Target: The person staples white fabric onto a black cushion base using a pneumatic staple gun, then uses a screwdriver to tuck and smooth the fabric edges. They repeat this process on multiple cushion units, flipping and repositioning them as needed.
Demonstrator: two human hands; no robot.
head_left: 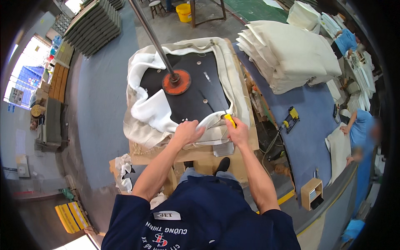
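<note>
An upholstered seat pad lies before me, with beige fabric (135, 129) folded up around white padding (152, 109) and a black backing (187, 109). A round orange disc (173, 86) on a metal rod rests on the backing. At the near edge, my left hand (188, 132) is closed on the folded fabric. My right hand (238, 132) grips a screwdriver by its yellow handle (229, 120), the thin shaft pointing away over the backing. Its fingers wrap round the handle, close to the near right corner of the pad. The fabric hides some of my left fingertips.
On the blue table to the right sit a stack of cream fabric pieces (287, 54), a yellow and black staple gun (291, 118) with a hose, and a small wooden box (311, 193). A co-worker in blue (361, 133) handles fabric at the far right. Stacked grey panels (89, 29) stand back left.
</note>
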